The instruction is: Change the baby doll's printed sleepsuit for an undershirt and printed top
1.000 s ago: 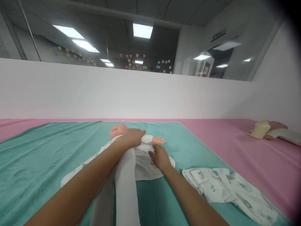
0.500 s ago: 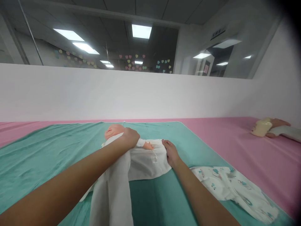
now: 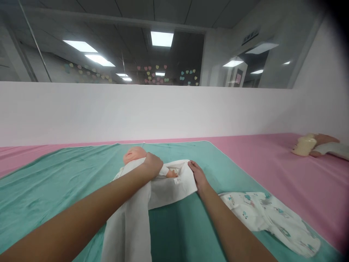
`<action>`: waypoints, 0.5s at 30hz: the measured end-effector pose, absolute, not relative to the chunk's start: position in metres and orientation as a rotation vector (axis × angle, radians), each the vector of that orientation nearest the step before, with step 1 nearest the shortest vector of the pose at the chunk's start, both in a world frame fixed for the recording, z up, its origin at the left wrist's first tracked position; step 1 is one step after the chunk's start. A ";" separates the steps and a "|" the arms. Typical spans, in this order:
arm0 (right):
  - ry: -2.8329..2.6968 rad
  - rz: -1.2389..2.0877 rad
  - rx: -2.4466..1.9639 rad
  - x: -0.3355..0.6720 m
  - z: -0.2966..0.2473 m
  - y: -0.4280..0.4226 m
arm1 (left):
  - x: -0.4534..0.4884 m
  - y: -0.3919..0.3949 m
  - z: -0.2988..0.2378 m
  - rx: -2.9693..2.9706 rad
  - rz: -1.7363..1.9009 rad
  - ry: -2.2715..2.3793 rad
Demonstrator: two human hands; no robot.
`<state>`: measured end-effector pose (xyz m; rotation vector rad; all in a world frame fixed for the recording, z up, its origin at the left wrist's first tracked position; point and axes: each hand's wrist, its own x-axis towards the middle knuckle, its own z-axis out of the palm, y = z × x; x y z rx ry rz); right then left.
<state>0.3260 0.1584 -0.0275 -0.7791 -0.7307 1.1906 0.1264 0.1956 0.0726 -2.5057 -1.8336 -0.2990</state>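
Observation:
A baby doll [image 3: 134, 154] lies on its side with its head toward the far left and white cloth about its body. My left hand [image 3: 153, 164] is closed around its upper body near the shoulder; the fingertips are hidden behind. Out past that hand reaches the doll's small arm [image 3: 171, 174], resting over a white baby garment [image 3: 166, 194] with a tag. At the garment's right edge, my right hand [image 3: 197, 174] pinches the fabric between thumb and fingers, and the edge is lifted. Closer to me hangs a long white part of the cloth [image 3: 128, 229].
Under everything spreads a green blanket [image 3: 40, 189] over a pink sheet [image 3: 261, 156]. A crumpled white printed baby garment [image 3: 259, 211] lies at the right. A cream-coloured bottle-like object [image 3: 304, 145] and another doll-like figure [image 3: 325, 139] are at the far right by the white wall [image 3: 163, 112].
My right hand has raised and turned the garment's edge inward, so its lower border now slants upward to the right. My left hand stays on the doll. The camera view has tilted slightly.

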 end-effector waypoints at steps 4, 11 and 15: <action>-0.799 1.286 -0.749 0.323 -0.020 0.154 | 0.131 0.198 0.074 -2.473 -0.112 -1.832; -0.802 1.318 -0.722 0.326 -0.016 0.150 | 0.118 0.202 0.082 -2.438 -0.106 -1.773; -0.779 1.256 -0.746 0.330 -0.017 0.151 | 0.110 0.203 0.088 -2.373 -0.019 -1.814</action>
